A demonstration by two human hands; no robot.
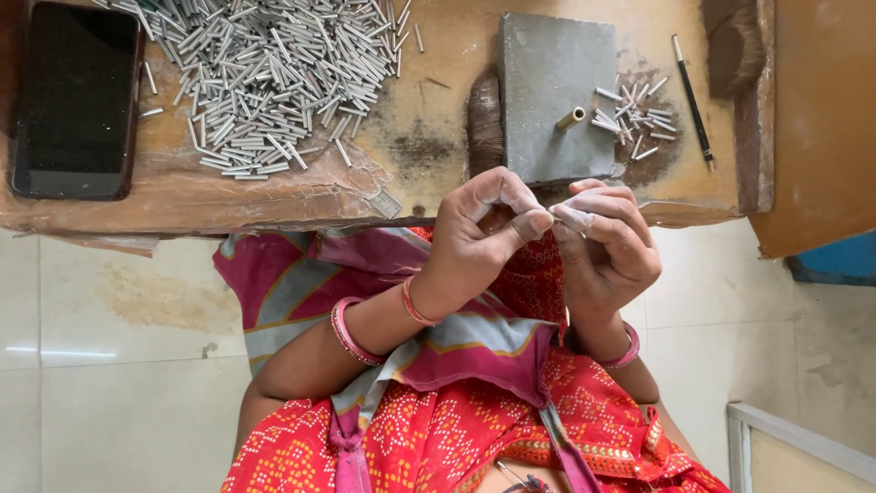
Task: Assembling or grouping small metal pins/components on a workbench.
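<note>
thin metal tubes [265, 73] heaped, dusty fingertips [538, 222] pinched together

Dark, blank rectangular phone screen [76, 99] at the bench's left end

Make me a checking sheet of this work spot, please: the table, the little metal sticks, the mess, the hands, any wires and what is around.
Surface: worn wooden board, stained and dusty.
Job's things: big heap of small metal tubes; small pile of tubes; grey stone block with a brass piece on it.
Clutter: black phone, dark pencil, brush.
Hands: left hand and right hand raised together, fingertips pinching something too small to tell.
Cables: nothing seen.
Surroundings: pale tiled floor; red patterned clothing.
</note>
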